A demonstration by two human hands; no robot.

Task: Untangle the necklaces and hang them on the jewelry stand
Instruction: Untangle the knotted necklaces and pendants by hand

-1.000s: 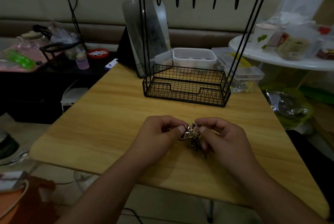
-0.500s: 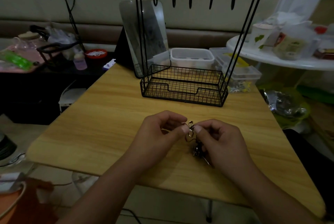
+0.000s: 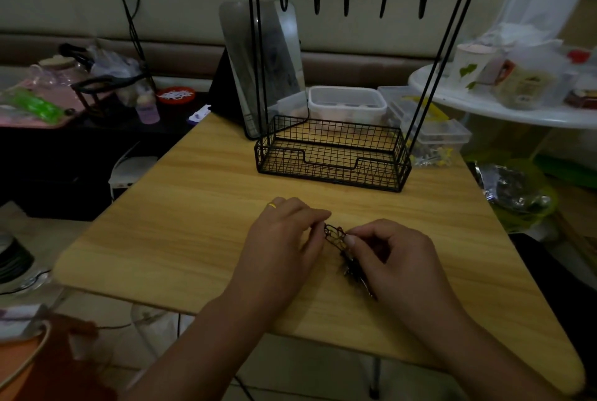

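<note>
Metal links of the tangled dark necklaces [image 3: 336, 235] are pinched between the fingers of the left hand [image 3: 284, 239] and right hand [image 3: 394, 255], low over the wooden bench [image 3: 193, 223]. The clump's long axis runs diagonally toward the right palm; the black wire jewelry stand [image 3: 332, 155] sits well beyond, its hooks bare.

A dimly lit room of a home, crowded with household things. A small wooden table [image 3: 200, 206] carries a black wire jewelry stand [image 3: 332, 155], a tabletop mirror [image 3: 268, 67] and clear plastic storage boxes [image 3: 347, 103]. A white round table [image 3: 504, 109] at the right bears a mug [image 3: 470, 69] and jars, a pink tray [image 3: 38, 109] at the left holds bottles and bags, and a padded sofa back [image 3: 181, 54] runs along the wall.
</note>
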